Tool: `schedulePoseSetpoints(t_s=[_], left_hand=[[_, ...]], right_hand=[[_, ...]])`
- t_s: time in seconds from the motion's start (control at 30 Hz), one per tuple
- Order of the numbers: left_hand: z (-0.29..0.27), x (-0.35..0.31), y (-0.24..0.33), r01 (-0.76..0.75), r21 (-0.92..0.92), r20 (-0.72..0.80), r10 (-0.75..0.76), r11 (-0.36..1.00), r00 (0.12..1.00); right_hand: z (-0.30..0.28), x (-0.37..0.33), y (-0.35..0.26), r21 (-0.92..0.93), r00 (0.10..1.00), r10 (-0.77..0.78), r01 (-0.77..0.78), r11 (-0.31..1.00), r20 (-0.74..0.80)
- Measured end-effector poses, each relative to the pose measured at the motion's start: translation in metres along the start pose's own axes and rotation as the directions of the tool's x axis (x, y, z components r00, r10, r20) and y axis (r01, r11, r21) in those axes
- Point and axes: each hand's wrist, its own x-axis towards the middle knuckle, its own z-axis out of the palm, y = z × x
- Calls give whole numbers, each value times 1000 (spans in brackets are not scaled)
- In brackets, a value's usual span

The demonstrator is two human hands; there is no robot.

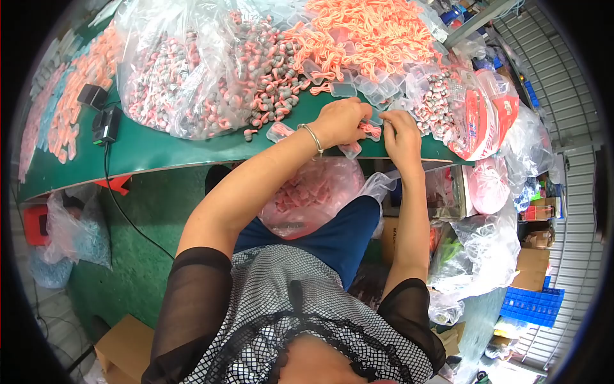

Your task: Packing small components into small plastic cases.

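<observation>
Pinching a boxy, clear plastic case (377,136) of coral loops (370,129), the left hand (346,121) is over the green table (185,152). The right hand (403,139) curls nearby; I cannot tell its grip.

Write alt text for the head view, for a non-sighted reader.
A person's left hand and right hand are close together at a small clear case with coral contents, over a green table. Beyond lie heaped orange cords and a clear bag of grey-and-pink pieces; a bag of pink pieces sits below the table edge.
</observation>
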Motion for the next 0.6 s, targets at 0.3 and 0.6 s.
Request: schedulePoseSetpoints(t_s=[0.3,0.6], left_hand=[[-10,0,1,160,-101,112,-148,982,983],[-10,3,0,174,-154,74,-164,973,984]], right_hand=[[14,11,-7,-228,976,135,-94,969,173],[4,-9,-20,160,990,100,-115,980,99]])
